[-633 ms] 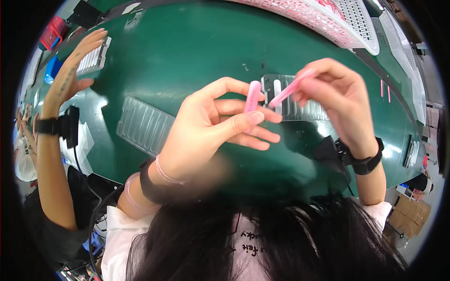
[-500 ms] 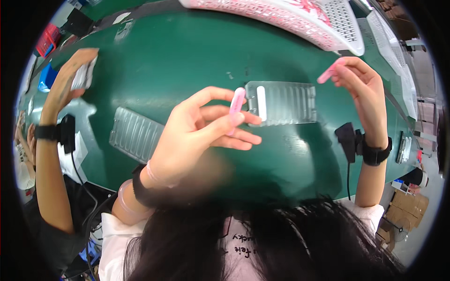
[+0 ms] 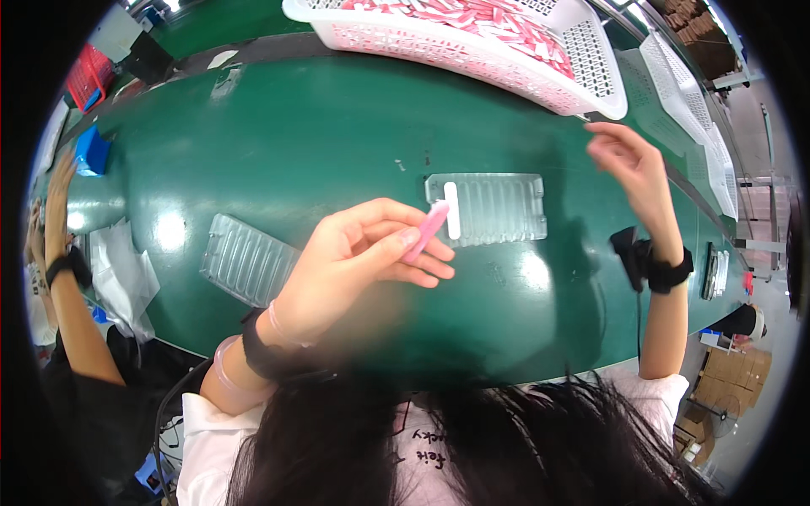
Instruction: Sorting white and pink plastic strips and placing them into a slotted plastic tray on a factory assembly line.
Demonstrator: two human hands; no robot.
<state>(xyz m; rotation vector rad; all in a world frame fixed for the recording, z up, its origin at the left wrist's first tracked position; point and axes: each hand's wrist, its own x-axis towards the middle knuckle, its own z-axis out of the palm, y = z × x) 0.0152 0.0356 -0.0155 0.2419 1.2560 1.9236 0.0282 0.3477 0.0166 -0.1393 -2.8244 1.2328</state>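
My left hand (image 3: 359, 249), over the middle of the green table, pinches a slim pink stick (image 3: 429, 231) with rounded ends between thumb and fingers. Just beyond it lies a clear plastic tray (image 3: 502, 209) with parallel grooves. One white stick (image 3: 452, 211) rests in that tray's leftmost part. Near the basket's right corner is my right hand (image 3: 629, 164), raised, its fingers loosely curled and apart, somewhat blurred. No stick shows in it. A second clear grooved tray (image 3: 249, 257) lies at an angle on the left, partly covered by my left wrist.
A white perforated basket (image 3: 456, 63) full of pink and white sticks stands at the far side. Another person's hand (image 3: 57, 202) is at the left, near a blue box (image 3: 93, 152) and crumpled clear plastic bags (image 3: 122, 270). White baskets (image 3: 675, 93) line the far right.
The pink stick that was in my right hand no longer shows there. My left hand keeps its pink stick, now tilted more. The other person's hand has moved away left.
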